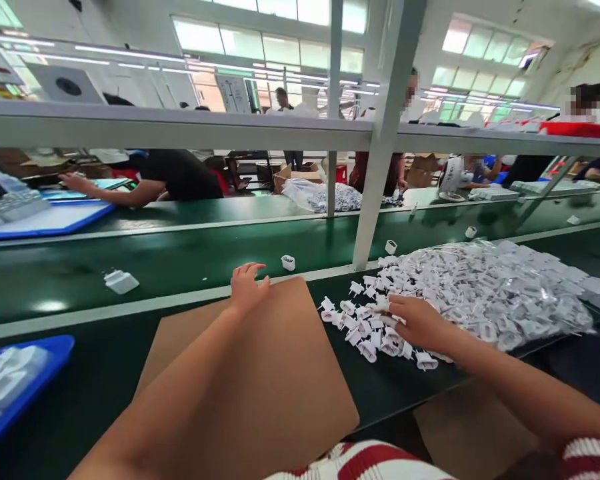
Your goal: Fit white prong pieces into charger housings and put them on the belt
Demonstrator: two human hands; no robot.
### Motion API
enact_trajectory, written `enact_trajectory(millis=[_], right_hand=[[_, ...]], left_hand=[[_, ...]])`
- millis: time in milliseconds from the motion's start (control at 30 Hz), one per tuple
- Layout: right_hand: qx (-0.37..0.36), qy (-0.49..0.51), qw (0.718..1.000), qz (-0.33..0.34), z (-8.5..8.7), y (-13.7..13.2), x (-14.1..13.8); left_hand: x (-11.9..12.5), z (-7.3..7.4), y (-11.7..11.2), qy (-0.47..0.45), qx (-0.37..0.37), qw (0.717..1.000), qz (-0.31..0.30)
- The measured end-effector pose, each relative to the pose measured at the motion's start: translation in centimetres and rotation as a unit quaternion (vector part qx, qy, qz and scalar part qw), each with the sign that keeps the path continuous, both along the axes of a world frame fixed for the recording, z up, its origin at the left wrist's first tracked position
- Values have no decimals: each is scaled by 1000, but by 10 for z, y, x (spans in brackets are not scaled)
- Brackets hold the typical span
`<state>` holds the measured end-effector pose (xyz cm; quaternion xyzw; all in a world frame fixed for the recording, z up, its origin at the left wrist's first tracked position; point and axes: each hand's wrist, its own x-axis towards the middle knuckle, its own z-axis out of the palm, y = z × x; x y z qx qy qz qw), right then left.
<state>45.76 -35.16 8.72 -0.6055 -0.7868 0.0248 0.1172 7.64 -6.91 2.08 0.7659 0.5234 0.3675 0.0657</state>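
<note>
My left hand (247, 288) rests on the far edge of a brown cardboard sheet (280, 373), fingers curled over its top rim. My right hand (416, 321) lies palm-down among several small white plastic plug parts (360, 327) spilled on the green table; its fingers curl into the pile and pinch at a part, though I cannot make out a clear hold. Behind that hand a clear plastic bag (500, 293) full of the same white parts spreads to the right.
A green conveyor belt (180, 260) runs behind the table with single white parts (121, 281) (288, 262) on it. A grey shelf frame (380, 133) crosses overhead. A blue tray (25, 380) sits at left. People work across the belt.
</note>
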Motion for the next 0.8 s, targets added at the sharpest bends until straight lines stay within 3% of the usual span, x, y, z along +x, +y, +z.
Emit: enact_trajectory(millis=[133,300,500,700,767,800], right_hand=[[-100,-49,993,42,5,68,-31],[-180,1,984,9,-4,115,-85],[-217,113,967,-64,-16,126,-113],[-183,200,957,-102,-23,119,-108],[-174,303,930,-114,-19,113,-109],[-180,387,897,-115,-16,110,-111]], left_hand=[[-3,-20,-6,-7,-95,995,28],[12,-22,12,-28,-162,985,51],[50,-23,47,-57,-198,977,54],[64,-17,48,-101,-166,979,67],[59,-8,37,-115,-145,982,50],[53,-3,29,-119,-132,984,31]])
